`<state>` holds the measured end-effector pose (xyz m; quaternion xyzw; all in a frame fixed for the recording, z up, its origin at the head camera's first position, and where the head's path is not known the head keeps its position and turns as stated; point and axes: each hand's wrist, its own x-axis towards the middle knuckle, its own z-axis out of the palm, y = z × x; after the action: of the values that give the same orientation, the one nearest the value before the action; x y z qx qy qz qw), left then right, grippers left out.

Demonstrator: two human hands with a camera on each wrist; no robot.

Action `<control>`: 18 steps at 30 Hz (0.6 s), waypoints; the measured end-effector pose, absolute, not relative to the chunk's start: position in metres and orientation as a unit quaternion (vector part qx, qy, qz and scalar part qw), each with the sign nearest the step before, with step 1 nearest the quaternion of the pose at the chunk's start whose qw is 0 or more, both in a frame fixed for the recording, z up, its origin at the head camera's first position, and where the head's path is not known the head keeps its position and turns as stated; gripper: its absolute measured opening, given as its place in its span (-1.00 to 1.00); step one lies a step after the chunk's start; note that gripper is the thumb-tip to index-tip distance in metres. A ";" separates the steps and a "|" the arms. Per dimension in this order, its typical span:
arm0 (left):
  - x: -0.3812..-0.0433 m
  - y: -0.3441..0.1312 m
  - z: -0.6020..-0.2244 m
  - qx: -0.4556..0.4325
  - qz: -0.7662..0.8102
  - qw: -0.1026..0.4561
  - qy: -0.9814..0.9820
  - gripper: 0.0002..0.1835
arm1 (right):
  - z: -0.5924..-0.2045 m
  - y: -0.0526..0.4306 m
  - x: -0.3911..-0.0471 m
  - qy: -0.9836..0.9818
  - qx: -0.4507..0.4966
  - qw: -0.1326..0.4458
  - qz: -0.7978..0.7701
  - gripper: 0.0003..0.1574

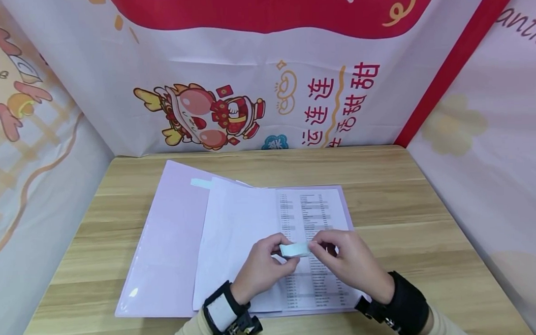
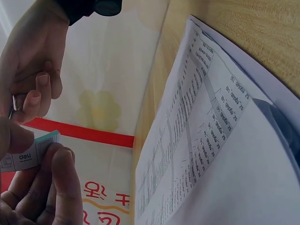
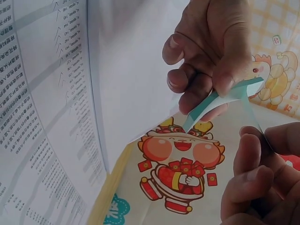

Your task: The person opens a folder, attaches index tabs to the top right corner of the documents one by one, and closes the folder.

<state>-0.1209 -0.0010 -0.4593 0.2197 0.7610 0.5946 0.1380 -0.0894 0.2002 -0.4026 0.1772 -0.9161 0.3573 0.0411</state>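
My left hand [image 1: 263, 267] holds a small pad of pale green sticky notes [image 1: 293, 250] between thumb and fingers, above the open folder. The pad's underside in the left wrist view carries the printed word "deli". With thumb and fingertip, my right hand [image 1: 354, 259] pinches the free end of the top sticky note [image 3: 251, 112], which lifts away from the pad in the right wrist view while its other end stays attached. Below both hands lie a printed list page [image 1: 318, 284] and a blank white page [image 1: 239, 227], in a light purple folder [image 1: 164, 250].
A pale green strip [image 1: 200, 182] sticks out at the top left of the pages. The folder lies on a wood-grain table [image 1: 430, 240]. Printed cloth walls [image 1: 228, 55] enclose the table's back and sides. Each wrist wears a black strap with a small camera.
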 end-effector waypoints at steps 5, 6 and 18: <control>-0.121 -0.002 -0.459 0.220 0.601 0.144 0.755 -0.85 | -0.401 0.200 -0.090 -0.918 0.173 0.038 0.356 -0.79; -0.121 -0.002 -0.459 0.221 0.602 0.144 0.754 -0.85 | -0.401 0.200 -0.090 -0.918 0.172 0.039 0.355 -0.80; -0.122 -0.003 -0.461 0.230 0.604 0.141 0.750 -0.85 | -0.395 0.206 -0.089 -0.917 0.175 0.057 0.354 -0.76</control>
<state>-0.1220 -0.0027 -0.4609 0.2304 0.7500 0.6037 0.1411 -0.0893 0.2059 -0.3950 0.1748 -0.9169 0.3543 0.0571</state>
